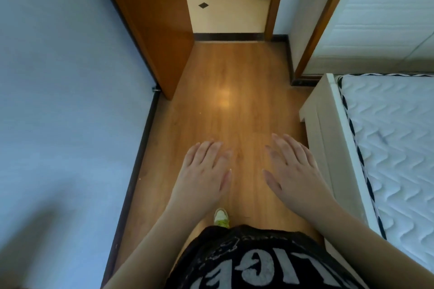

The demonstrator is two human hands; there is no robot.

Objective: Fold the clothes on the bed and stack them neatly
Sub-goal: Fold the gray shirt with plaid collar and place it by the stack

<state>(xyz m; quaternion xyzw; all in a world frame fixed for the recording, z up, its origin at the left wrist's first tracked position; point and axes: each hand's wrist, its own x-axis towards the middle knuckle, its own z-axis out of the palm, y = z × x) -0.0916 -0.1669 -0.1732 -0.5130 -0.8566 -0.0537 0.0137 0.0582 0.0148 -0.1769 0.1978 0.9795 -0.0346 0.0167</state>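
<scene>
Wooden floor [225, 105] runs to an open doorway at top centre. The bed [385, 143], cut off at right, shows bare mattress only; no clothes visible. Left hand [204, 171] and right hand [293, 169] hover flat, fingers spread, holding nothing.

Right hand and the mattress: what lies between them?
In the head view, only the bed's white frame lies between the right hand and the mattress. No clothes show there.

Left hand [205, 169] and right hand [294, 169] hover flat, palms down, over the wooden floor [223, 101]; bed [387, 148] at right, open door [150, 19] far left.
</scene>
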